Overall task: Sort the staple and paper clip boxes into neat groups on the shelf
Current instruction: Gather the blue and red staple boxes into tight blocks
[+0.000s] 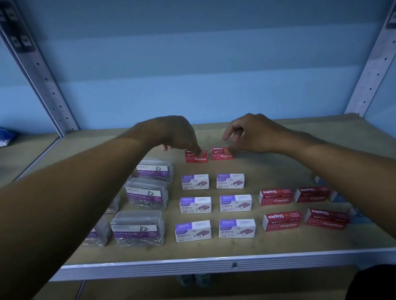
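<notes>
- Clip boxes (147, 194): clear plastic cases with purple labels, stacked in a column that runs toward the viewer, left of and nearer than the left fingertips; further cases are partly hidden behind the left forearm, so their number cannot be told.
- Left hand (177, 133): shown palm down, its fingers curled, with the fingertips (198, 149) pressed on the top of the left red box (196, 156). Whether the box is pinched or only pushed cannot be told.
- White boxes (216, 204): six staple boxes with purple bands, laid in two columns of three, nearer the viewer than both sets of fingertips and well apart from them.
- Right red box (221, 153): set just beside the left red box, with a narrow gap between them. Both are small red cartons printed "Staples" in white, lying flat at the far end of the white columns.
- Right hand (254, 133): its thumb and fingers are loosely closed against the right end of that box; a full grip cannot be confirmed.
- Red boxes (302, 209): four more, in two rows, lie near the right forearm, nearer the viewer than the right fingertips.
- Step, as judged: the pair is being squared up. It would be done well if both boxes were slid with light, even pressure until their front edges line up with each other.
- Shelf (284, 242): a bare tan board.
</notes>
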The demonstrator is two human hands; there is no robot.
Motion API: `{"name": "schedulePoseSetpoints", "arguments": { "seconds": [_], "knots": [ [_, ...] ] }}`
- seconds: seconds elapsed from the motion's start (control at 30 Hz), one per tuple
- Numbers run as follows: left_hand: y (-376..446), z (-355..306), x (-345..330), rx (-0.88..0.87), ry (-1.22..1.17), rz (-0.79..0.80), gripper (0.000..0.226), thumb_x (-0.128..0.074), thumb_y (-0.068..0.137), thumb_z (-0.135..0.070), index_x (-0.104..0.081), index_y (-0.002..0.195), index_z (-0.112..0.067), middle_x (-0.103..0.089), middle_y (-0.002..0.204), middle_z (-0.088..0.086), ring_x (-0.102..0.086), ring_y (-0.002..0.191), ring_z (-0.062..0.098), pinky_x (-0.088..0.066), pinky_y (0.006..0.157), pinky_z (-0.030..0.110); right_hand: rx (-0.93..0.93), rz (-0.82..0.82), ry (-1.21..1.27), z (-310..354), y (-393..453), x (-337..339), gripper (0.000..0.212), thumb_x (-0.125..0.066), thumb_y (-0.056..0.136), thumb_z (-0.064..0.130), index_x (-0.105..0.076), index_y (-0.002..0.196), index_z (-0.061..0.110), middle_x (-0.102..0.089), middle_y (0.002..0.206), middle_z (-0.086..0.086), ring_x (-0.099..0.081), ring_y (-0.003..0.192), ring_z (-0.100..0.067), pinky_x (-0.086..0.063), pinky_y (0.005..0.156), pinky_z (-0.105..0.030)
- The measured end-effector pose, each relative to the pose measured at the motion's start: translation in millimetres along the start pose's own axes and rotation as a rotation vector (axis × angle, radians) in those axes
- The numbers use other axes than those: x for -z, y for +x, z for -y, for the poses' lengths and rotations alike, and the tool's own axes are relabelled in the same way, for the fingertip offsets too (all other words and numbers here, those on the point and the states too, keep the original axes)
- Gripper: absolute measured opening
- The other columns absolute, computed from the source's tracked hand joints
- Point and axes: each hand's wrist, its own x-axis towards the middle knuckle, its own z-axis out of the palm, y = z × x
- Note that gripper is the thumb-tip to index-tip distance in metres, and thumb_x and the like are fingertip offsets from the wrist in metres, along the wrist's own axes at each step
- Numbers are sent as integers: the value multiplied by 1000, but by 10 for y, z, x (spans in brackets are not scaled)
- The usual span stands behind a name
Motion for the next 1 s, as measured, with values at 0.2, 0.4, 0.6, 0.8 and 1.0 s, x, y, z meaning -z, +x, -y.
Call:
{"name": "schedulePoseSetpoints", "arguments": {
  "seconds": [0.2, 0.4, 0.6, 0.8, 1.0],
  "knots": [
    [-24, 82, -210, -136, 56, -220, 14, -75, 80, -28, -75, 95, -27, -73, 103, -4, -66, 97, 18, -53, 93, 40, 14, 9, -15, 18, -45, -97, 15, -82, 77, 22, -80, 92, 24, -73, 84, 11, -67, 86, -5, -53, 76, -24],
    [-129, -48, -271, -228, 105, -396, 16, -67, 87, -31, -74, 101, -26, -72, 109, -2, -64, 100, 20, -54, 89, 41, 3, -37, -15, -124, -203, 56, 12, -78, 80, 23, -80, 91, 26, -69, 79, 17, -66, 85, -3, -43, 67, -17],
    [-283, -405, -230, -328, 1, -408, 16, -70, 85, -31, -76, 98, -24, -73, 99, -8, -65, 95, 12, -53, 85, 36, -11, -33, -41, -332, -561, 359, 14, -81, 80, 28, -79, 93, 29, -73, 87, 15, -63, 85, 2, -39, 65, -14],
    [-320, -783, -256, -371, -20, -362, 17, -72, 82, -35, -76, 96, -27, -73, 96, -12, -65, 92, 9, -54, 84, 34, -80, 33, -81, -486, -891, 550, 13, -80, 81, 28, -77, 90, 36, -73, 87, 18, -65, 84, 2, -48, 73, -20],
    [-360, -1009, -375, -399, 77, -308, 19, -72, 80, -40, -74, 96, -30, -71, 95, -16, -62, 96, 7, -51, 85, 29, -144, 60, -140, -585, -1073, 600, 11, -81, 78, 32, -76, 81, 42, -74, 83, 21, -65, 82, 3, -51, 74, -21]
  ]
}}
